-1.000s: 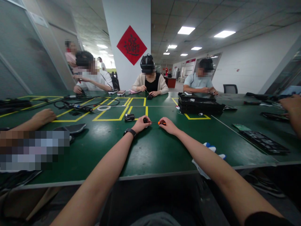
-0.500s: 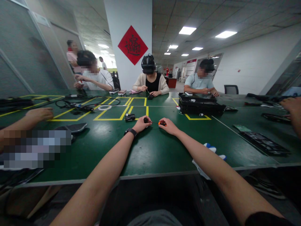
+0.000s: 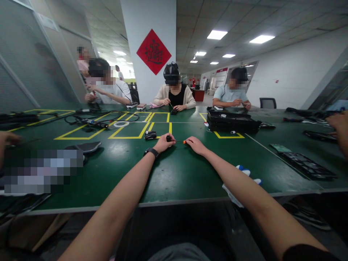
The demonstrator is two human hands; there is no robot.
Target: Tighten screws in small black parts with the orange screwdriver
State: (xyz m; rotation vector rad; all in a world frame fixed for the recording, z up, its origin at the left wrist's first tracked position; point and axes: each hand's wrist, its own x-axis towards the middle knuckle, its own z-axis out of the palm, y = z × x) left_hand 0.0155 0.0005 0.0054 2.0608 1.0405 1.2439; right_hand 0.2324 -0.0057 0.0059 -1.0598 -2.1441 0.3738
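My left hand [image 3: 163, 143], with a dark watch on the wrist, is closed on a small black part [image 3: 169, 138] over the green table. My right hand [image 3: 196, 145] is closed around the handle of a screwdriver [image 3: 184, 142], and only an orange bit of that handle shows. The thin shaft spans the gap between my hands, its tip end at the black part. Just left of my left hand lies a black cylindrical piece [image 3: 150, 135]. What exactly the black part is cannot be made out.
White-and-blue gloves [image 3: 243, 170] lie by my right forearm. Farther right is an opened electronic panel [image 3: 304, 164]; a black case [image 3: 232, 122] stands ahead. Cables [image 3: 92, 122] and a white ring [image 3: 121, 124] are at left. Several people sit around the table.
My right hand's fingers have shifted on the screwdriver handle, covering more of the orange. My left hand stays in place. A neighbour's hand at the left has drawn back toward the edge.
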